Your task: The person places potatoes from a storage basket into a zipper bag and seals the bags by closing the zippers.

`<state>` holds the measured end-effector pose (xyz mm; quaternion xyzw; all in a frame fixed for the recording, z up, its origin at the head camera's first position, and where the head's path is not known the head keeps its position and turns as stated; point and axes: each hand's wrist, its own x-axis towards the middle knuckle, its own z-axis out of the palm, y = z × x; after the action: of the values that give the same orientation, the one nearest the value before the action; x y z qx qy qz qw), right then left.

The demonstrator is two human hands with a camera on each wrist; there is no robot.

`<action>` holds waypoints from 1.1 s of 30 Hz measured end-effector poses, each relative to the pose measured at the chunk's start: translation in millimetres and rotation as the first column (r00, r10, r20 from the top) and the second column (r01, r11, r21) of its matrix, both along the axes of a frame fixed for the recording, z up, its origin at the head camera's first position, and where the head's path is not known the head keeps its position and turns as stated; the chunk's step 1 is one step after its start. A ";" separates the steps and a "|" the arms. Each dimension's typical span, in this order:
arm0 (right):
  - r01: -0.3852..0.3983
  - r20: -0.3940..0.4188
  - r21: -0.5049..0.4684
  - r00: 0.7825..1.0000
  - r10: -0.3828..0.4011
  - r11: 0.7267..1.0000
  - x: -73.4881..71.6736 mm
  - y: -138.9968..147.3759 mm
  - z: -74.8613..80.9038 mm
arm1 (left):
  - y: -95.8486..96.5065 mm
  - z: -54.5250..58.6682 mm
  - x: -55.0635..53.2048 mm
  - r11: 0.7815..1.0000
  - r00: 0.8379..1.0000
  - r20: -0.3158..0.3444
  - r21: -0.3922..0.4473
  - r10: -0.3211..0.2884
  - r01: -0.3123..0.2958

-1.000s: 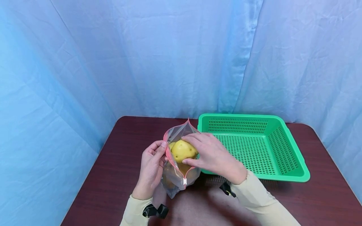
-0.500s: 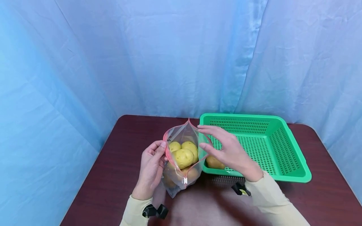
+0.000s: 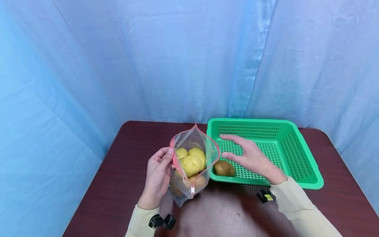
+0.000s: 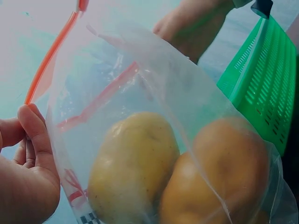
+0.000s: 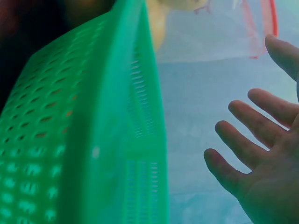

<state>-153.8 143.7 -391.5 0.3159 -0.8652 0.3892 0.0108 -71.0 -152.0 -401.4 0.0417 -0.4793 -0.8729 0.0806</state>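
A clear zip bag (image 3: 187,137) with a red-edged mouth stands on the table, its mouth spread wide and a white slider at the near corner. Several potatoes (image 3: 190,165) fill its lower part; two potatoes (image 4: 135,163) show large through the plastic in the left wrist view. My left hand (image 3: 158,174) pinches the bag's left rim between thumb and fingers. Over the green basket (image 3: 308,168) hovers my right hand (image 3: 254,158), fingers spread and holding nothing. One brown potato (image 3: 224,168) lies in the basket's near left corner, below and left of that hand.
The basket stands to the right of the bag, close beside it, on a dark red-brown table (image 3: 130,148). Pale blue curtains (image 3: 177,65) hang behind and at both sides of the table.
My right hand has let go of a potato inside the bag, come out and moved right over the basket, uncovering the potato there. The left hand keeps its pinch on the rim.
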 end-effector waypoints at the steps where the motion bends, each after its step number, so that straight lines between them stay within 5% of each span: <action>1: -0.001 0.018 0.014 1.000 0.001 1.000 -1.3 1.6 -1.8 | 0.2 0.2 0.0 1.000 1.000 0.000 0.003 0.002 -0.002; 33: -0.160 0.229 0.238 0.968 0.105 0.958 -20.9 5.5 -42.6 | 0.6 -1.5 0.6 1.000 1.000 0.014 -0.009 0.001 -0.001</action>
<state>-174.7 149.1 -434.1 0.3285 -0.8808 0.3067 -0.1492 -70.4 -151.3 -402.9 0.0475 -0.4838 -0.8704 0.0779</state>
